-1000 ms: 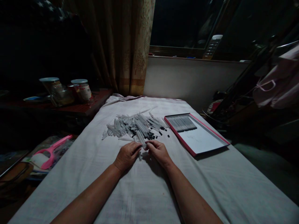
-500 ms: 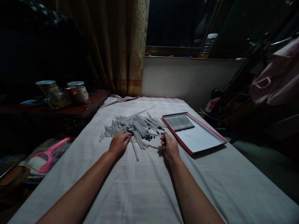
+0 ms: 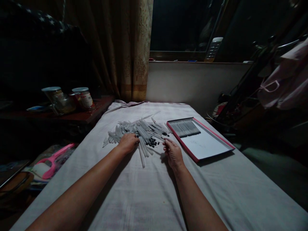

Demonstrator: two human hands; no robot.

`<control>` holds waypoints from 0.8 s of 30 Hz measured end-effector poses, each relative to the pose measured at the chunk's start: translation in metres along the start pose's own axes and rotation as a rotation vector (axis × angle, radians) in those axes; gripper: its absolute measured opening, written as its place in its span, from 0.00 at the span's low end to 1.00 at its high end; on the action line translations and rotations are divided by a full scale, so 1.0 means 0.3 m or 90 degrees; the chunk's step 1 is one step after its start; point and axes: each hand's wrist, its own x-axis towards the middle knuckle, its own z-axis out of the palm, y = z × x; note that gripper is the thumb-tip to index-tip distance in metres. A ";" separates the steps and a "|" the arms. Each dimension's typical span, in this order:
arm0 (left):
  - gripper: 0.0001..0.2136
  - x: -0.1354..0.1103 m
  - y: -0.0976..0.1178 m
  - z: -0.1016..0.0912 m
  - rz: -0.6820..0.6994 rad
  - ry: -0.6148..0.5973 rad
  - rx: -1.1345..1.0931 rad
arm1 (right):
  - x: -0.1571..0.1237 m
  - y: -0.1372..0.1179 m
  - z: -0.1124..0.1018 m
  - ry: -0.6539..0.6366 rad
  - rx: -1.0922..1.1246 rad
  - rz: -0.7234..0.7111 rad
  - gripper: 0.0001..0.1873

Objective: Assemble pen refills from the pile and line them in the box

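Note:
A heap of white pen tubes with small black caps point(image 3: 141, 131) lies in the middle of a white cloth-covered table point(image 3: 149, 192). My left hand point(image 3: 128, 143) rests on the near left part of the heap, fingers curled among the tubes. My right hand point(image 3: 172, 154) sits at the heap's near right edge, fingertips pinched on a thin piece I cannot make out. One loose tube point(image 3: 141, 155) lies between the hands. To the right stands a red-rimmed tray point(image 3: 211, 146) with a row of finished pens point(image 3: 185, 128) at its far end.
A dark side table point(image 3: 79, 115) at left holds two lidded jars point(image 3: 83, 98). A pink handled tool point(image 3: 51, 160) lies low at left. Curtain and window sill stand behind. Clutter and pink cloth point(image 3: 286, 83) fill the right side.
The hands, joined on one tube a second ago, have parted. My left hand moved onto the heap; my right hand went to the heap's right edge. A tube was left lying between them.

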 end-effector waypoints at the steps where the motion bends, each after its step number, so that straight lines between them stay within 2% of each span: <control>1: 0.06 -0.008 0.003 0.001 0.002 0.007 -0.016 | -0.003 -0.002 0.002 -0.003 0.002 -0.001 0.21; 6: 0.05 -0.043 -0.005 0.017 -0.039 0.083 -0.135 | -0.009 -0.008 0.010 -0.020 0.004 0.005 0.21; 9: 0.05 -0.068 -0.017 0.029 -0.101 0.159 -0.236 | -0.008 -0.011 0.013 -0.029 0.006 0.006 0.21; 12: 0.10 -0.123 -0.010 0.051 -0.169 0.213 -0.368 | -0.015 -0.014 0.022 -0.039 0.005 0.009 0.23; 18: 0.24 -0.272 0.069 0.094 -0.251 0.185 -0.657 | -0.052 -0.014 0.053 -0.098 -0.021 0.042 0.27; 24: 0.24 -0.290 0.104 0.089 -0.286 0.154 -0.772 | -0.060 -0.006 0.056 -0.110 -0.063 0.032 0.28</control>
